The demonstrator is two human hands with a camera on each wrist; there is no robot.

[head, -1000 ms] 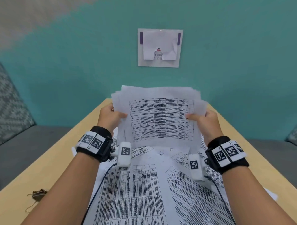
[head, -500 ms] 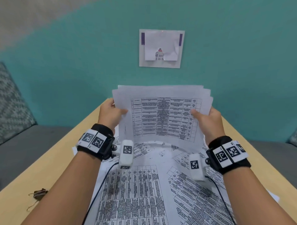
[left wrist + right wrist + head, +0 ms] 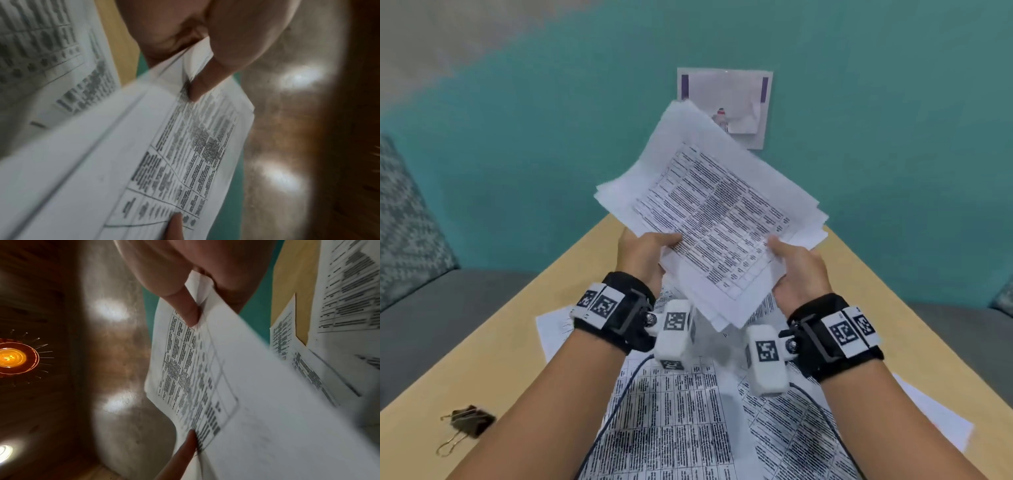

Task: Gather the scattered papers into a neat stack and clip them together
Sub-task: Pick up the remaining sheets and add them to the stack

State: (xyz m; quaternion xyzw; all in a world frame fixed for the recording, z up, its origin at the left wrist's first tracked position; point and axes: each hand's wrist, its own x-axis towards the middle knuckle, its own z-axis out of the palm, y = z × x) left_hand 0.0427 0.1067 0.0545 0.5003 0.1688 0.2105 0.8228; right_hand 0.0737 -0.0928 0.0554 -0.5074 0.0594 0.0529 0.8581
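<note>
The left hand (image 3: 642, 253) and right hand (image 3: 799, 270) each pinch a lower edge of the sheaf of papers (image 3: 712, 219), thumb on the printed face, fingers (image 3: 202, 81) curled behind. The sheaf hangs tilted in the air above the tabletop (image 3: 493, 349). Loose printed sheets (image 3: 678, 418) lie below it. A binder clip (image 3: 469, 420) rests at the near left.

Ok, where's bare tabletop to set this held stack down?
Bare table lies left of the loose sheets, between them and the binder clip; a narrower strip runs along the right edge. The middle is crowded with sheets.
</note>
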